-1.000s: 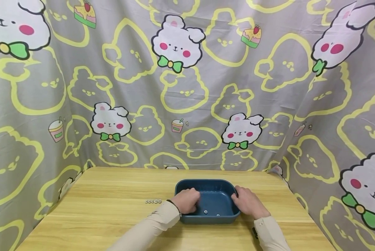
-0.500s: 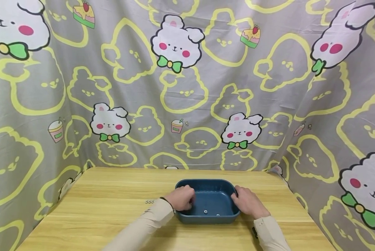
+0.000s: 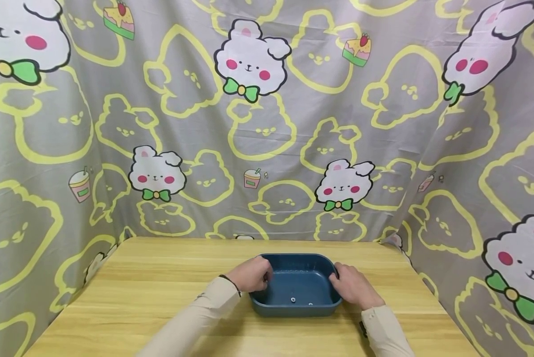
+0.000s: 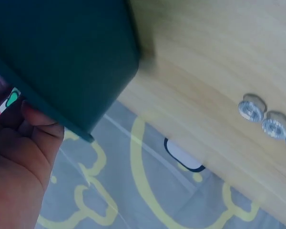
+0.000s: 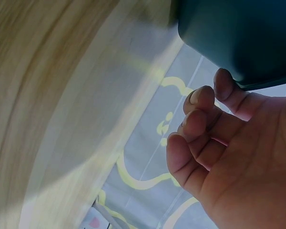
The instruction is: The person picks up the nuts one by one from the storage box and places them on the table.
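Observation:
A dark blue rectangular bin stands on the table. On its floor lie two small silver ring-shaped metal pieces, one near the middle and another by the front wall. My left hand is over the bin's left rim with its fingers bent inward; whether anything is between the fingertips is hidden. My right hand grips the right rim, fingers curled outside the wall in the right wrist view. In the left wrist view, similar silver pieces with ridged faces sit in a row on the table, left of the bin.
The light wood table ends at a grey cartoon-print curtain behind and on both sides. My left sleeve covers the row of silver pieces in the head view.
My left hand has moved left and slightly back, from inside the bin to its left rim. The right hand and the bin have stayed in place. The left arm now hides the row.

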The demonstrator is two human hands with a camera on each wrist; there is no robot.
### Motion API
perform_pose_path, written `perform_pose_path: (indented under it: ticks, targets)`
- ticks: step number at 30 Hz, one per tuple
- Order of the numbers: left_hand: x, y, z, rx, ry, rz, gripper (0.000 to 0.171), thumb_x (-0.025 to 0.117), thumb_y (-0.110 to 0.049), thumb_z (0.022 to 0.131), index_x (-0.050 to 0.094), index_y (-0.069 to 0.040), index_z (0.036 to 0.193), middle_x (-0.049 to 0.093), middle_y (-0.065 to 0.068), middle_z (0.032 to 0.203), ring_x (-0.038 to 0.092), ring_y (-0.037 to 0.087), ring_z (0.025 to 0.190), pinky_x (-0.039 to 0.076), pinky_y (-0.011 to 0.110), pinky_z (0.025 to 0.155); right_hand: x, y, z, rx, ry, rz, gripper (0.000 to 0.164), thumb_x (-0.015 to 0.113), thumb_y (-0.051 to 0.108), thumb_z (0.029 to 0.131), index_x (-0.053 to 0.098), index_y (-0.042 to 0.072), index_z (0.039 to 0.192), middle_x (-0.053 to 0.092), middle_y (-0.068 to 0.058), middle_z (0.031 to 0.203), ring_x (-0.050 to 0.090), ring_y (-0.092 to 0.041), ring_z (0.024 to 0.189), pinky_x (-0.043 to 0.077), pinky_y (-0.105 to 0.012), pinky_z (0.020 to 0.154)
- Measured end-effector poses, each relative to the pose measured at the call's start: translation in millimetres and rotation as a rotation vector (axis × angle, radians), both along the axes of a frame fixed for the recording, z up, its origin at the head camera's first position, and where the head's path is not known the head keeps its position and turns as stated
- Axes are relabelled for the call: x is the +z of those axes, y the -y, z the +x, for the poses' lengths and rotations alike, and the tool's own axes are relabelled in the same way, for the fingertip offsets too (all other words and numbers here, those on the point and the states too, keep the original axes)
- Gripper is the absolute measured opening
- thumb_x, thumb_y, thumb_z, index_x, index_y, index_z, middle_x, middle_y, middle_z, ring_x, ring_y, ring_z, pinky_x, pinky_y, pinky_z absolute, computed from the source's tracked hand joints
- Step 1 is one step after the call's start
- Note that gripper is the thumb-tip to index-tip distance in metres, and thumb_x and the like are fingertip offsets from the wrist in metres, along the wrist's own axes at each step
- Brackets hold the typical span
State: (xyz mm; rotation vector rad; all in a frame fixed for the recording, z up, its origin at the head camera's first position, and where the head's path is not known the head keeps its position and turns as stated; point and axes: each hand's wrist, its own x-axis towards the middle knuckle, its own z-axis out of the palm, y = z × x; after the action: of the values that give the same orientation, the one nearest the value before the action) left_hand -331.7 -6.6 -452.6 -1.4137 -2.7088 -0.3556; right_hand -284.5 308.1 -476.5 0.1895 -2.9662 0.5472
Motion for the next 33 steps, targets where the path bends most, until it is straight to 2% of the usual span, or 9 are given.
perform_pose_path:
  ticks: [6,12,20,25,33]
  targets:
    - [4.6,10.1,-3.5,0.005,0.001,0.030,0.012,0.073,0.005,0.075,0.077,-0.003,0.083,0.073,0.000,0.076,0.058,0.003,0.067,0.049,0.017,0.063,0.0,0.1,-0.7,0.002,0.001,0.005,0.030,0.054,0.021,0.101,0.065,-0.002,0.118,0.072,-0.019,0.108,0.069,-0.033,0.098,0.054,-0.055,0.089]
    - [7.5,19.5,-2.2,0.054,0.069,0.039,0.013,0.073,0.003,0.079,0.078,-0.003,0.090,0.076,0.005,0.085,0.063,0.004,0.073,0.053,0.018,0.067,-3.0,-0.2,-1.7,0.003,0.011,0.005,0.032,0.054,0.021,0.101,0.064,-0.003,0.119,0.071,-0.020,0.110,0.069,-0.033,0.100,0.054,-0.055,0.090]
    - [7.7,34.0,2.1,0.054,0.079,0.084,0.009,0.073,0.001,0.083,0.078,-0.001,0.090,0.075,0.006,0.082,0.062,0.003,0.071,0.053,0.020,0.067,-7.4,4.7,0.8,0.009,0.006,-0.001,0.022,0.054,0.019,0.101,0.066,0.002,0.107,0.070,-0.014,0.099,0.066,-0.026,0.089,0.053,-0.050,0.082]
    - [9.4,44.8,1.7,0.085,0.094,0.107,0.010,0.074,0.000,0.082,0.079,-0.002,0.090,0.075,0.005,0.082,0.063,0.004,0.073,0.054,0.021,0.069,-7.2,5.5,2.3,0.022,0.022,-0.004,0.028,0.053,0.020,0.101,0.065,-0.001,0.115,0.071,-0.018,0.107,0.069,-0.031,0.097,0.054,-0.053,0.088]
    - [23.3,60.4,-1.7,0.103,0.092,0.150,0.011,0.072,0.002,0.081,0.079,-0.002,0.089,0.077,0.006,0.086,0.069,0.012,0.076,0.055,0.022,0.069,2.0,0.1,-1.0,0.033,0.025,0.000,0.035,0.050,0.021,0.103,0.063,-0.005,0.122,0.071,-0.023,0.114,0.069,-0.038,0.105,0.053,-0.055,0.092]
